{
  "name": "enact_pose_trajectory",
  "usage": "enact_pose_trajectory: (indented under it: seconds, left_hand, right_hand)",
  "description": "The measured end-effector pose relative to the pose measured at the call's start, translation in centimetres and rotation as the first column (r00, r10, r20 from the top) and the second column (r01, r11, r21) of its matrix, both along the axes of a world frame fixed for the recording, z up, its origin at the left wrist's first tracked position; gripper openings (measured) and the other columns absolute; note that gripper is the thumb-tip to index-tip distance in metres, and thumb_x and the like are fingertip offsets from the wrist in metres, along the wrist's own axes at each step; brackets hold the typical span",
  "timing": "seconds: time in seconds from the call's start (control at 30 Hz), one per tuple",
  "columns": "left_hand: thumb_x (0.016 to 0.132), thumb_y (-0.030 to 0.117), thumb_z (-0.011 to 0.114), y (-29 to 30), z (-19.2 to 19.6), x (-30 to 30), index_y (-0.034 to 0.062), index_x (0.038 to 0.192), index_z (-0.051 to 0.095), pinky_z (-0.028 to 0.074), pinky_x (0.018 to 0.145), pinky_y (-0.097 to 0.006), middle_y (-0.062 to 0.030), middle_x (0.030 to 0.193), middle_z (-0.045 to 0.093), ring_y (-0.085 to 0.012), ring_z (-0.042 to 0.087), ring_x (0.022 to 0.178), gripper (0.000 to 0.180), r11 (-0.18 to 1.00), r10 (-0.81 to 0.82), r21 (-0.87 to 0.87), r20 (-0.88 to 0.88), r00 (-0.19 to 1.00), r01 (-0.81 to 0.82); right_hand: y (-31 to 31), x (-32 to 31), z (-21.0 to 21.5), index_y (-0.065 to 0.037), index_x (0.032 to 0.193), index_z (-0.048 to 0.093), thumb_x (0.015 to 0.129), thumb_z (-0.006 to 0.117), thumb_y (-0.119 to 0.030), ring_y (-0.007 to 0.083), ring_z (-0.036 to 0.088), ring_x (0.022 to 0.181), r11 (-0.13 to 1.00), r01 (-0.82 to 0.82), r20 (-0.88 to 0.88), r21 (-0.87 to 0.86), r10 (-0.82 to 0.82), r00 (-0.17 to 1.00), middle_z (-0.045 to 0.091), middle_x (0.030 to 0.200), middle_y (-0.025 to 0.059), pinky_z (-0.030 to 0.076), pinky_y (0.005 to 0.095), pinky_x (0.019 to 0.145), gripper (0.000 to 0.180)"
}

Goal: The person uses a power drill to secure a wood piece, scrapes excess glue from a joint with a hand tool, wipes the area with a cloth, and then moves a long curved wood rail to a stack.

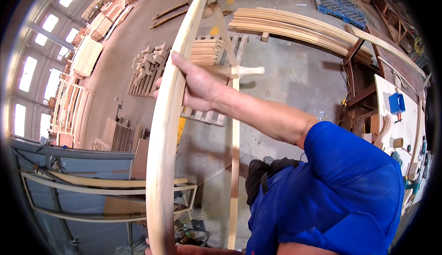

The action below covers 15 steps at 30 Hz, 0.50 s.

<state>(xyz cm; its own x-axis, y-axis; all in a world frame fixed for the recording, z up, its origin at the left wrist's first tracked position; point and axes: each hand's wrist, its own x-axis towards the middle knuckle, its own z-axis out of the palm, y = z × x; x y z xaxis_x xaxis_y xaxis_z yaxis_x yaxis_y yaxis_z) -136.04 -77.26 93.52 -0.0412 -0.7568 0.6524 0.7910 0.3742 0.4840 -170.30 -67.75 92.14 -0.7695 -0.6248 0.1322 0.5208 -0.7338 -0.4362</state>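
Curved wooden frame (168,130): right hand (195,87) is clamping its grip around the rail, steadying it upright; left hand (154,250) is barely showing at its foot, grip unclear.

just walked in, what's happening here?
A person in a blue shirt holds a long curved wooden frame piece upright in a woodworking shop. The right hand wraps around its upper rail; another hand shows at its lower end at the bottom edge, though its grip is mostly out of view. Stacked curved slats lie on the concrete floor behind.
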Motion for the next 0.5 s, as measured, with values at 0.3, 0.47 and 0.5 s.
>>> enact_pose_trajectory:
  seconds: [0.3, 0.47, 0.5]
  left_hand:
    - [0.096, 0.042, 0.063, -4.0, -6.9, -18.0, -0.0036, 0.125, 0.055, 0.038, 0.116, -0.047, -0.016, 0.127, 0.056, -0.0316, 0.052, 0.129, 0.055, 0.973, -0.221, 0.089, 0.125, 0.967, 0.211]
    - [0.094, 0.039, 0.068, -3.6, -10.8, -26.8, 0.0052, 0.126, 0.055, 0.037, 0.115, -0.051, -0.0103, 0.126, 0.06, -0.0302, 0.052, 0.128, 0.048, 0.961, -0.234, 0.196, 0.214, 0.949, 0.193]
    - [0.094, 0.039, 0.068, -3.7, -11.3, -28.6, 0.0057, 0.126, 0.054, 0.037, 0.115, -0.05, -0.0098, 0.125, 0.06, -0.0298, 0.051, 0.129, 0.049, 0.962, -0.236, 0.187, 0.216, 0.948, 0.197]
  right_hand:
    - [2.6, -18.0, -4.1, -0.004, 0.117, 0.045, 0.105, 0.037, -0.05, 0.0306, 0.07, 0.097, 0.982, 0.125, 0.011, 0.139, -0.128, 0.992, 0.065, 0.097, 0.018, 0.06, 0.0461, 0.09, 0.048]
    - [4.1, -25.9, -8.2, -0.011, 0.117, 0.047, 0.103, 0.042, -0.049, 0.0313, 0.066, 0.096, 0.968, 0.172, 0.089, 0.182, -0.19, 0.978, 0.064, 0.098, 0.0156, 0.057, 0.0471, 0.091, 0.041]
    - [4.4, -27.7, -9.0, -0.012, 0.117, 0.047, 0.102, 0.045, -0.05, 0.0315, 0.066, 0.097, 0.965, 0.185, 0.093, 0.187, -0.205, 0.974, 0.064, 0.098, 0.0153, 0.057, 0.0479, 0.091, 0.041]
